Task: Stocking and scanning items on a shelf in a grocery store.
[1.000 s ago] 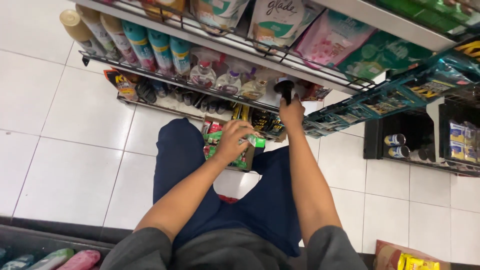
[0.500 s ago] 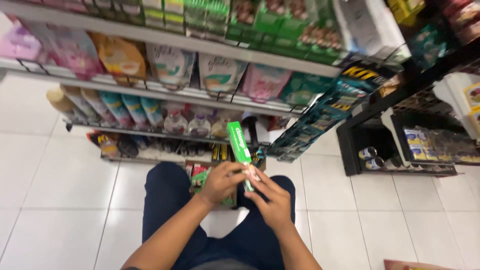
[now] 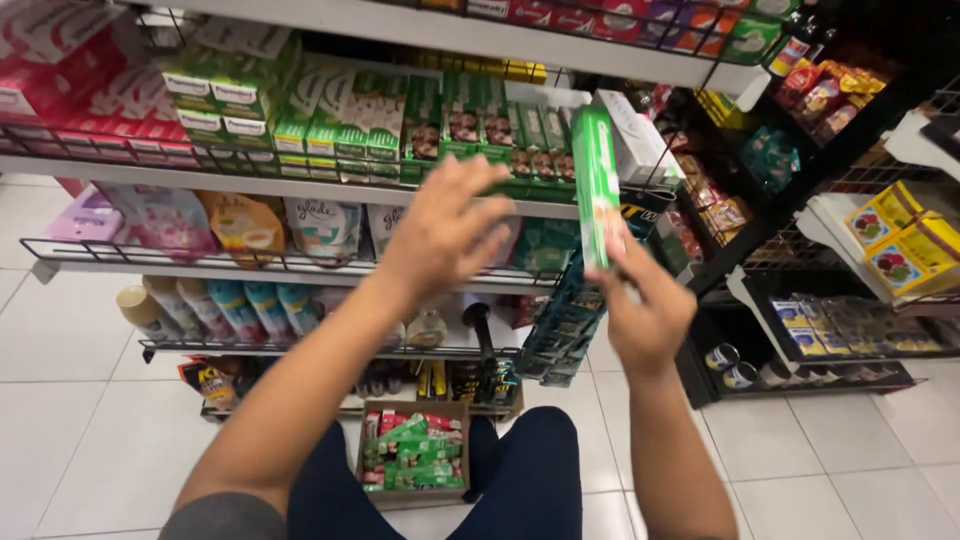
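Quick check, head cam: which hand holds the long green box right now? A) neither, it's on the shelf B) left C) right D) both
C: the right hand grips the lower end of the green box, held upright in front of the shelf, while the left hand is open, fingers spread, and apart from it.

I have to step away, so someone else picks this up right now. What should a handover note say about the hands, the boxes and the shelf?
Right hand: holds one long green box upright by its lower end, raised in front of the shelf row of green boxes.
Left hand: open, fingers spread, empty, raised beside the box without touching it.
Cardboard box on the floor between the knees, holding more green and red packs.
Done: one box is out and up at shelf height.
Left: that box is not on the shelf yet; the packs in the cardboard box remain.
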